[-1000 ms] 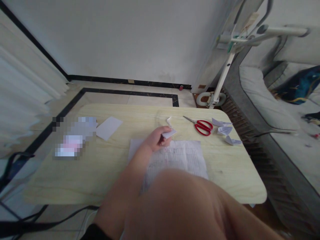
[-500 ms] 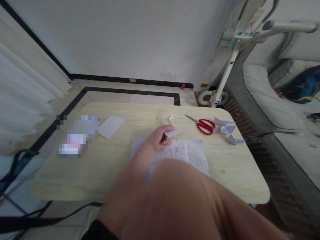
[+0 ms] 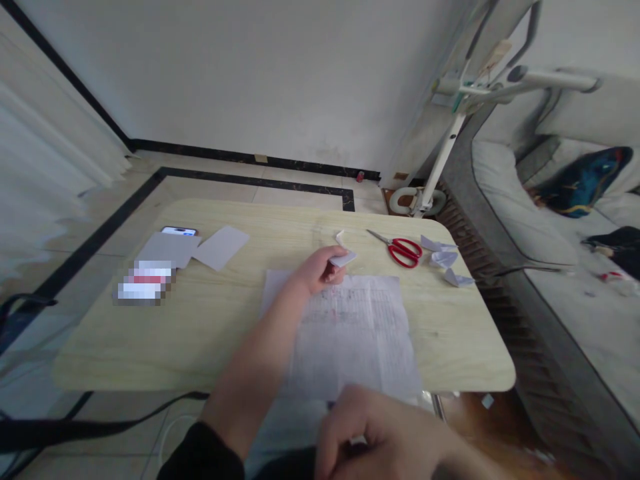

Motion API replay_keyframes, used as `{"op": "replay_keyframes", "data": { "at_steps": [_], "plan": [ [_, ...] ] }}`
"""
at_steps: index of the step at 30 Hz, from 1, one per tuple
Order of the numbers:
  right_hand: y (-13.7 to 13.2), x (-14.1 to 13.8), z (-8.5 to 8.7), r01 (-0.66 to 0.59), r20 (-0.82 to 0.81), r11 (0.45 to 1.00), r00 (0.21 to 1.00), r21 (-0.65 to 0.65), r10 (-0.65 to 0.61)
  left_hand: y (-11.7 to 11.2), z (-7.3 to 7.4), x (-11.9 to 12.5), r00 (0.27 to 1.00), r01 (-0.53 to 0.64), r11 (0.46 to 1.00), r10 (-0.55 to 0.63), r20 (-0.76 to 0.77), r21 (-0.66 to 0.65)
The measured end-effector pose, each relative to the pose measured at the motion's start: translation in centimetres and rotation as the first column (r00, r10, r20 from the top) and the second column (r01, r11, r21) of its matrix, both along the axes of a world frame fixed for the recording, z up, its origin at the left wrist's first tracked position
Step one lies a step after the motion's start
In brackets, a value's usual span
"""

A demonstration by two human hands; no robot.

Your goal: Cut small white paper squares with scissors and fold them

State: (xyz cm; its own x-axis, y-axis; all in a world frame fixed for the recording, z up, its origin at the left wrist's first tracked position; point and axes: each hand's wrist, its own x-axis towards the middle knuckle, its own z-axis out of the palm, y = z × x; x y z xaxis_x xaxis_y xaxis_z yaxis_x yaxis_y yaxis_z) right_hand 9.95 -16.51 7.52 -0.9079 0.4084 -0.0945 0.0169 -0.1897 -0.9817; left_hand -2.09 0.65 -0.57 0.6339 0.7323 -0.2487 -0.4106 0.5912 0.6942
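My left hand (image 3: 325, 269) is pinching a small folded white paper (image 3: 344, 259) between thumb and fingers, probably so the creases aren't springing open. It's sitting over the far edge of the printed sheet (image 3: 355, 337), which is likely serving as a work mat on the wood-grain table (image 3: 220, 327). Bent white strip (image 3: 341, 237) is showing just beyond; can't tell if it's joined. My right hand (image 3: 373, 430) is hanging at the near side, fingers curled, blurred; can't tell if it's holding anything. Red-handled scissors (image 3: 407, 252) are lying right, handles nearer me, presumably for easy reach. Three folded paper pieces (image 3: 443, 259) are resting farther right, seemingly parked aside
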Motion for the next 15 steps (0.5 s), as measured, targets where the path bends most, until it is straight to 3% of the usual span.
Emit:
{"op": "replay_keyframes", "data": {
  "at_steps": [2,4,7,10,13,15],
  "plan": [
    [-3.0,2.6,-2.5,0.136,0.279,0.991,0.952,-0.015,-0.127,0.0,-0.1,0.0,1.000,-0.006,1.000,0.006,0.009,-0.004],
    [-5.9,4.5,-4.7,0.287,0.529,0.955,0.801,0.073,-0.281,0.1,-0.3,0.1,1.000,-0.004,1.000,0.004,0.029,0.006],
    [-8.9,5.6,-7.2,0.222,0.713,0.942,0.616,0.251,-0.335,0.2,-0.5,0.1,0.998,-0.001,0.999,-0.002,0.058,0.049],
    [-9.4,5.4,-8.4,0.079,0.803,0.908,0.439,0.412,-0.402,0.2,-0.6,0.1,0.999,0.006,0.998,-0.009,0.052,0.070],
    [-8.4,4.8,-7.6,0.049,0.823,0.921,0.431,0.387,-0.369,0.1,-0.6,0.1,0.999,0.002,0.997,-0.005,0.035,0.075],
    [-7.5,4.4,-6.1,0.012,0.790,0.931,0.526,0.364,-0.315,0.1,-0.5,0.1,1.000,0.001,0.997,-0.003,0.027,0.073]
  ]
}}
